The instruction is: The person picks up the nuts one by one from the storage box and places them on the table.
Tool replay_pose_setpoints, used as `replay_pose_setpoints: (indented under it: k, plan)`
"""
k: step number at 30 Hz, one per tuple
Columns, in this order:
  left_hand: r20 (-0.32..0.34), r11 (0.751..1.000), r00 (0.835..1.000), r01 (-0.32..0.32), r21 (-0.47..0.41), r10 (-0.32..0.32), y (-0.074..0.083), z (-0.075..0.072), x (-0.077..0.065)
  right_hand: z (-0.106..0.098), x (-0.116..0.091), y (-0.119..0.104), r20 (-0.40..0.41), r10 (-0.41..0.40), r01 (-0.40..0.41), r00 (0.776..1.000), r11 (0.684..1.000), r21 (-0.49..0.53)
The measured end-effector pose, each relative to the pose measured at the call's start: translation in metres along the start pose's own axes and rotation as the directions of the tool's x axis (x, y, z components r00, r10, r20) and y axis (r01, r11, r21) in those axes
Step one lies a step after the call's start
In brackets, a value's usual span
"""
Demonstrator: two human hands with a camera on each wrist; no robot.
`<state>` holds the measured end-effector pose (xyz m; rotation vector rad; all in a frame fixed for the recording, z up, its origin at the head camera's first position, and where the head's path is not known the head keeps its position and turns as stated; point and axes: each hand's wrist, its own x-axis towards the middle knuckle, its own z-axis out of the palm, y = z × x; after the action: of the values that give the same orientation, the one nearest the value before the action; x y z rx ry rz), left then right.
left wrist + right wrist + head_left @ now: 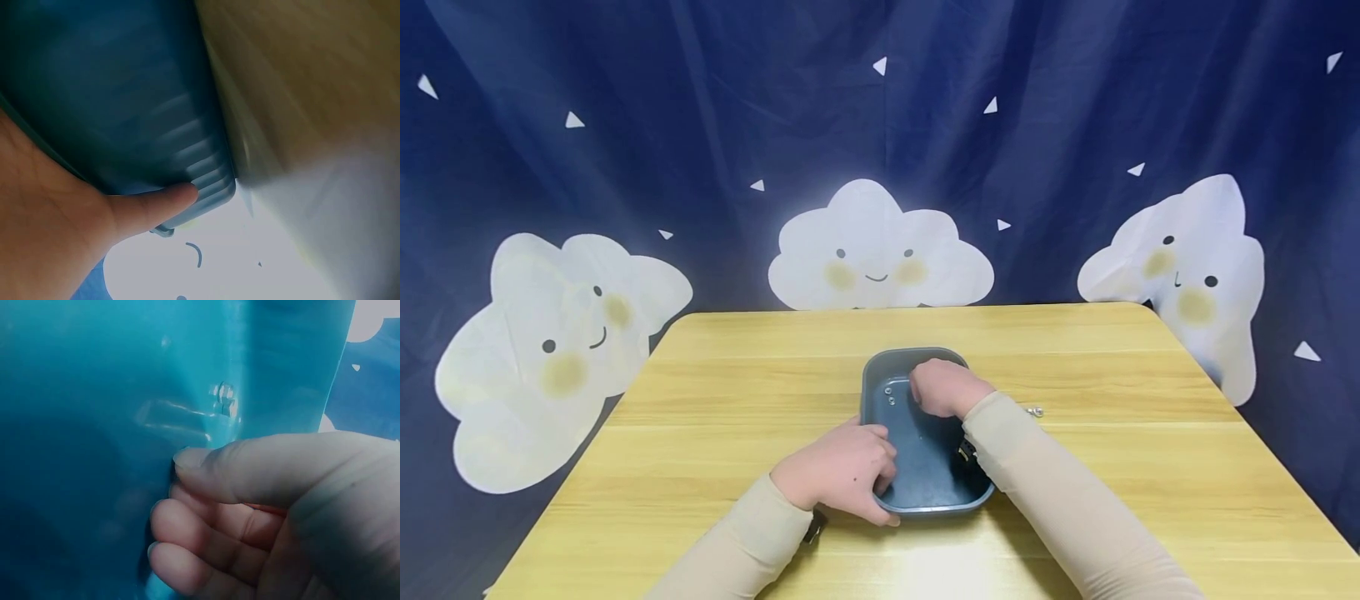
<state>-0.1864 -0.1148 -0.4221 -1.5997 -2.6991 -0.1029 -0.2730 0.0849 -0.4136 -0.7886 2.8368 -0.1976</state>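
Observation:
A blue-grey plastic bin (925, 467) with rounded corners rests on the table. My left hand (847, 472) grips its near left wall, fingers over the rim on the inside. In the left wrist view, the left thumb (159, 206) lies along the ribbed outer side. My right hand (946, 387) is inside the bin's far right part. Its fingers are curled and the thumb tip meets the index finger (194, 503); whether anything small is between them is hidden. Two tiny shiny metal pieces (890, 396), perhaps nuts, lie on the bin floor left of that hand.
Small metal pieces (1036, 412), perhaps screws, lie on the wooden table (760, 392) right of the bin, partly behind my right sleeve (1045, 483). A dark blue curtain (880, 108) with white smiling clouds hangs behind the table's far edge.

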Motion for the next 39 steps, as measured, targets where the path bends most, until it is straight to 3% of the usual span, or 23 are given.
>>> replay_pose_setpoints:
  k: [16,28,39]
  plan:
    - [0.000,1.000,1.000,0.003,0.000,-0.003,-0.0007,0.0011,-0.0005,0.0045,0.0022,0.0001,-0.001,-0.016,0.016,1.000,0.999,-0.052]
    - [0.003,1.000,1.000,0.000,-0.011,0.000,-0.0008,0.0012,-0.0007,0.0038,0.0013,0.0001,0.063,-0.030,0.031,0.998,0.999,-0.020]
    - [0.007,1.000,1.000,0.006,0.014,-0.006,-0.0008,0.0012,-0.0001,-0.0022,0.0000,0.0021,0.044,-0.051,0.052,0.998,0.999,-0.015]
